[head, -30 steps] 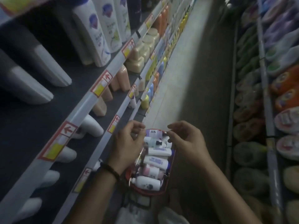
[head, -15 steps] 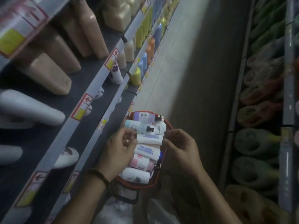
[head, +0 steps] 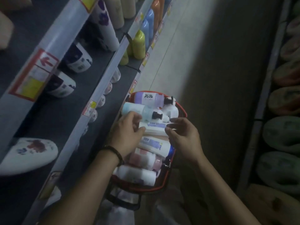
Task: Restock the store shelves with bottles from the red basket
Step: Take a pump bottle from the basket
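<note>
The red basket (head: 183, 109) sits on the floor by the left shelving, packed with several bottles lying on their sides. A lilac pump bottle (head: 148, 98) lies at the far end, a pale blue pump bottle (head: 138, 110) just nearer. My left hand (head: 128, 135) and my right hand (head: 183, 137) are both down in the basket, fingers curled at either end of a white bottle with a blue label (head: 155, 129). Whether either hand grips it firmly I cannot tell. A pink bottle (head: 146, 159) and a white bottle (head: 136, 175) lie nearer me.
The left shelves (head: 68, 34) carry white bottles lying on dark boards, plus yellow (head: 138, 44), blue (head: 146, 28) and orange bottles further along. Price tags line the shelf rails. Bagged goods (head: 282, 133) fill the right-hand shelving. A tiled aisle floor (head: 203, 62) runs ahead.
The view has tipped down and closer to the basket. Both hands have dropped from the basket's far end onto the white blue-label bottle in the middle.
</note>
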